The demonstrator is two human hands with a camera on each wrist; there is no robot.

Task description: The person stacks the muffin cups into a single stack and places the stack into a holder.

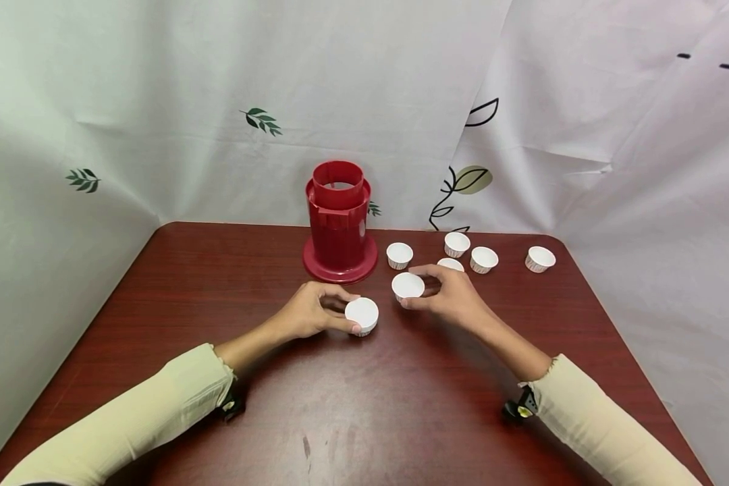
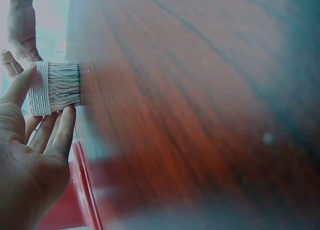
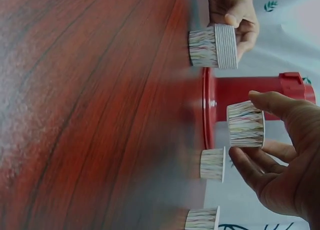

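Note:
My left hand (image 1: 308, 312) grips a stack of nested white paper baking cups (image 1: 362, 314) between thumb and fingers, low over the table. In the left wrist view the stack (image 2: 54, 88) shows several rims and a streaked coloured print on its side. To its right, my right hand (image 1: 452, 297) pinches a single paper baking cup (image 1: 408, 286) by its sides. The right wrist view shows this cup (image 3: 245, 124) raised off the table, apart from the stack (image 3: 213, 46).
Behind the hands stands a red plastic cylinder on a round base (image 1: 340, 236). Loose baking cups stand on the table: one beside the base (image 1: 399, 255), one partly behind my right hand (image 1: 450, 264), others towards the right (image 1: 484, 259). White patterned cloth (image 1: 364, 81) hangs behind the table (image 1: 364, 418).

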